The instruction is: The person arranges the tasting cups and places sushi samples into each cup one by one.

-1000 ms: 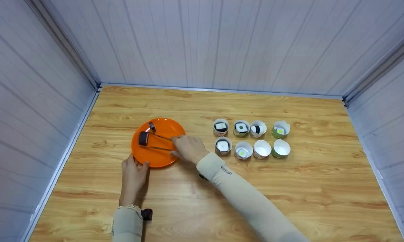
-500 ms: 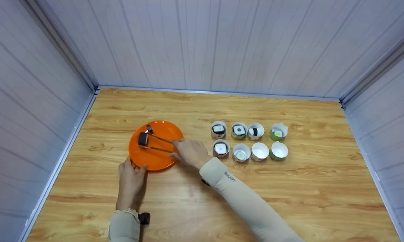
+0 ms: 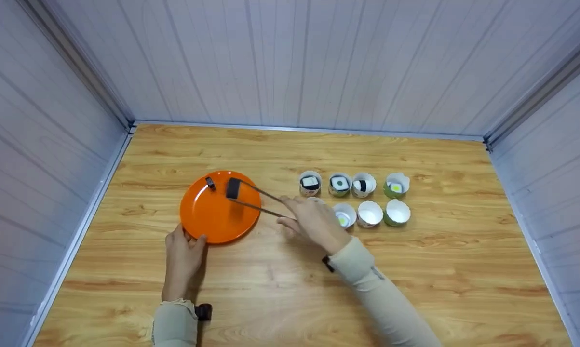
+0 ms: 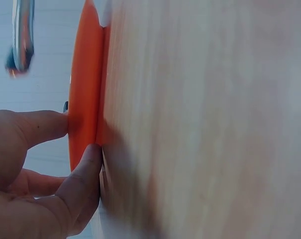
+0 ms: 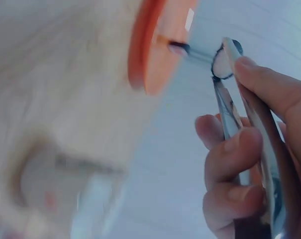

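My left hand (image 3: 183,258) pinches the near-left rim of a round orange plate (image 3: 217,219); in the left wrist view its thumb is on the upper side and fingers (image 4: 88,169) are at the underside. With my right hand (image 3: 316,224) I grip metal tongs (image 3: 264,193), whose tips hold a dark-wrapped sushi roll piece (image 3: 233,188) above the plate. The right wrist view shows the roll's pale face (image 5: 221,64) between the tong tips. A smaller dark-banded sushi piece (image 3: 210,183) lies on the plate near its far-left rim.
Right of the plate stand two rows of paper cups. Several contain sushi pieces, such as the far-row cup (image 3: 339,189); two near-row cups (image 3: 370,218) show bare white insides. My right hand mostly covers the near-left cup. Panel walls (image 3: 299,62) enclose the wooden table (image 3: 439,270).
My right hand has moved right, and the tongs have carried the sushi roll from the plate's left side toward its far right. The left hand stays at the rim.
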The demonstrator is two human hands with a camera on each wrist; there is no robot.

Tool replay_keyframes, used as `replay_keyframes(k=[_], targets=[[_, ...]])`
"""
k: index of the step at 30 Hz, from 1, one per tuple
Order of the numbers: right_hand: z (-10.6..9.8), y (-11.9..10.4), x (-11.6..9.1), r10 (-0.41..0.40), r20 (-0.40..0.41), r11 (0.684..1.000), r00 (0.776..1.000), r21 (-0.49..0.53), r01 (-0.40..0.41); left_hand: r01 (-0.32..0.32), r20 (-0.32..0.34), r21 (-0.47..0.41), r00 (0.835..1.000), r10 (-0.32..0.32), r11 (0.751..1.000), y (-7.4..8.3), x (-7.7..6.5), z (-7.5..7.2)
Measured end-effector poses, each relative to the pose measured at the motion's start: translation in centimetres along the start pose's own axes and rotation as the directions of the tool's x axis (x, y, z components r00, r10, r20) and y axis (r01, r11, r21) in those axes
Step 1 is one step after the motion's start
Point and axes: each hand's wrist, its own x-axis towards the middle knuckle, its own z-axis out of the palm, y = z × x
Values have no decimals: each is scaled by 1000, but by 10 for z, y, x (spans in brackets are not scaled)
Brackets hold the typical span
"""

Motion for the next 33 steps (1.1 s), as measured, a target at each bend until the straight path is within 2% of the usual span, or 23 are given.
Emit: replay_keyframes(k=[6,9,11,14,19,22,25,29,33], targets=[[-24,32,-58,9,-168,1000,986,0,-9,30,18,3,999,-30,1000,0,-1,-2],[-32,47,-89,42,-218,999,975,6,-42,59,30,1,998,-59,998,0,-1,-4],[-37,57,-110,107,-221,994,969,-8,-111,63,32,4,998,-63,998,0,0,-5],[-45,71,-140,227,-186,972,956,-23,-236,68,34,5,997,-68,998,-1,1,-5],[-53,89,-180,396,-129,913,909,-52,-405,97,38,-11,995,-97,995,-3,-1,-6],[-53,96,-195,437,-114,893,892,-65,-445,109,37,-9,993,-108,994,-4,-2,-9],[-51,100,-205,451,-114,886,885,-65,-460,88,24,-4,996,-88,996,-5,-1,-11],[-48,103,-208,469,-104,879,877,-46,-475,53,10,1,999,-53,999,-6,0,-11],[-47,104,-207,487,-82,870,870,-38,-491,56,9,-2,998,-56,998,-6,0,-11]])
